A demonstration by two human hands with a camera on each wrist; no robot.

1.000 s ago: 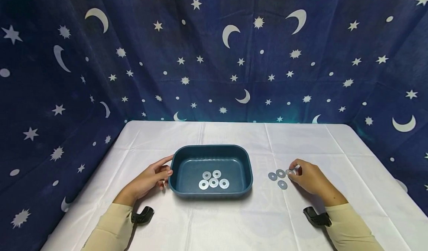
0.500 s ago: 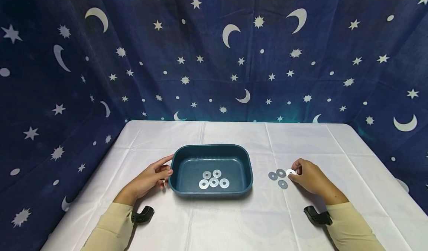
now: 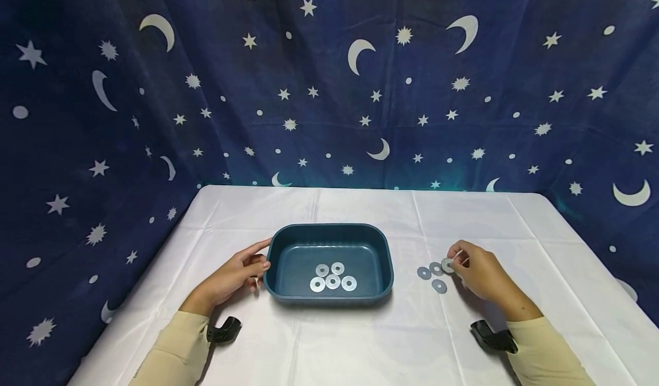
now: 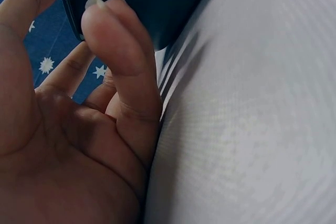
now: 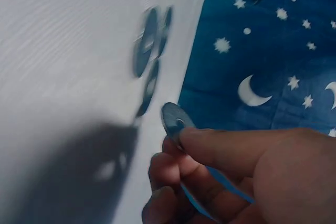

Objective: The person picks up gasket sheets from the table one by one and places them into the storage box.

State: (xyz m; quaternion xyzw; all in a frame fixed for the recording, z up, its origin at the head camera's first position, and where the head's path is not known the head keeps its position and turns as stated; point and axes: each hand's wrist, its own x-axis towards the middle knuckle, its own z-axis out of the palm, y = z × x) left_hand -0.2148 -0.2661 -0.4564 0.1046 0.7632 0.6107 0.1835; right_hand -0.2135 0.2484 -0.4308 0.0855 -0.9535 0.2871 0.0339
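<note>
A dark teal rectangular tub (image 3: 329,301) stands mid-table in the head view, with several metal washers (image 3: 332,282) lying flat on its floor. My left hand (image 3: 226,277) rests against the tub's left side, thumb and forefinger touching the outside near the rim; its fingers are relaxed, as the left wrist view also shows. My right hand (image 3: 479,271) pinches one washer (image 5: 173,118) between thumb and fingertips, tilted and lifted off the cloth. Just left of that hand, three loose washers (image 3: 439,286) lie on the table.
White cloth (image 3: 360,346) with fold creases covers the table. Behind it and at both sides hangs a dark blue curtain (image 3: 319,88) printed with moons and stars. Each wrist carries a black strapped device (image 3: 494,337).
My right hand has raised its washer slightly from the table, tilting it. The left hand stays at the tub. The whole head view has shifted a little to the right.
</note>
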